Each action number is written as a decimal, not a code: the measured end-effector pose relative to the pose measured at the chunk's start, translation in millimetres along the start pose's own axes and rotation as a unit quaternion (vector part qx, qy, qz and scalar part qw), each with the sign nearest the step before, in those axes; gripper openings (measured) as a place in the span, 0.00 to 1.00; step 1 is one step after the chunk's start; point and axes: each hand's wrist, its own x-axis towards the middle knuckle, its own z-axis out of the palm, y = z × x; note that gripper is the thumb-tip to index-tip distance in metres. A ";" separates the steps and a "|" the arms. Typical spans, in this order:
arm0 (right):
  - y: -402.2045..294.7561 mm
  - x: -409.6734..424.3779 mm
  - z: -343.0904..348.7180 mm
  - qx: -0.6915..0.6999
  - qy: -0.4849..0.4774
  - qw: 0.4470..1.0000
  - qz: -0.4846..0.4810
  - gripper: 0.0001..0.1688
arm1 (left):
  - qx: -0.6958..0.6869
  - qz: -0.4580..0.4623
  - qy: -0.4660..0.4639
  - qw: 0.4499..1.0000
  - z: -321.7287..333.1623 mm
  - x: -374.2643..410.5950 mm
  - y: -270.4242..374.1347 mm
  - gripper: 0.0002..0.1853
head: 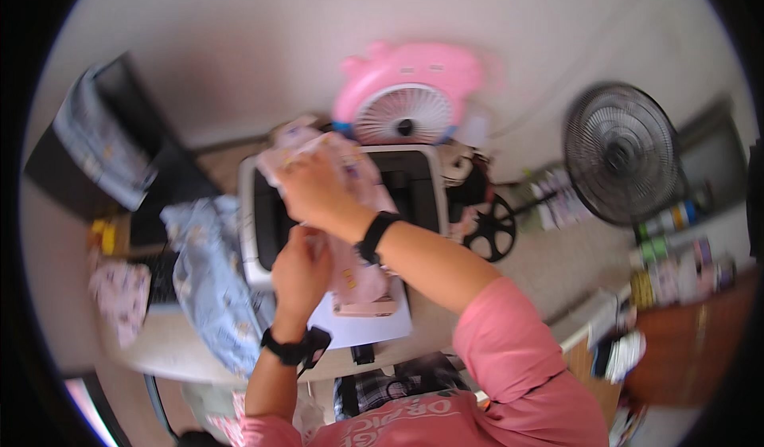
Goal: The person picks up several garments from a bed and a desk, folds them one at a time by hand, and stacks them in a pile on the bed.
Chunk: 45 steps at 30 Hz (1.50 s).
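Observation:
A pink printed cloth (361, 178), seemingly a garment, lies rumpled across the top of a black-and-white printer (412, 166). Upon its upper left part, my right hand (313, 190) has curled fingers gripping the fabric. Just below it, my left hand (301, 268) pinches the cloth's left edge; its fingertips are partly hidden and blurred. The lower end of the cloth hangs over the printer's front, above a pink box (365, 308) and white paper (334, 327). Left of the printer is a light-blue printed cloth (209, 286), draped to the desk's front edge.
A pink fan (412, 68) stands behind the printer, against the wall. To the right is a black standing fan (621, 151). A monitor (143, 136) with blue cloth (101, 142) over it, a keyboard (161, 280) and another pink cloth (122, 295) occupy the left of the desk (161, 345).

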 end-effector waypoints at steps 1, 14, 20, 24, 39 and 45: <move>9.0 -5.9 -1.9 0.022 0.018 1.000 0.012 0.14 | -0.014 -0.002 -0.033 0.999 -2.1 -1.4 5.1 0.12; 52.7 -83.0 -162.6 0.733 0.094 0.555 0.383 0.07 | -0.102 0.328 -0.085 0.935 -46.3 -31.1 47.0 0.11; 45.9 -101.9 -182.5 0.695 -0.018 0.639 0.329 0.07 | -0.071 0.399 0.030 0.914 -53.3 -9.9 90.3 0.22; 23.8 -99.5 -201.9 0.683 0.031 0.654 0.323 0.09 | -0.030 0.313 0.055 0.948 -44.6 -8.5 122.0 0.31; 12.0 -126.2 -212.3 0.572 0.082 0.786 0.219 0.07 | -0.370 0.144 -0.223 0.890 -45.8 -18.1 120.2 0.08; 7.1 -133.0 -231.3 0.478 0.014 0.869 0.130 0.11 | -0.331 0.200 -0.180 0.904 -65.6 -13.6 129.6 0.06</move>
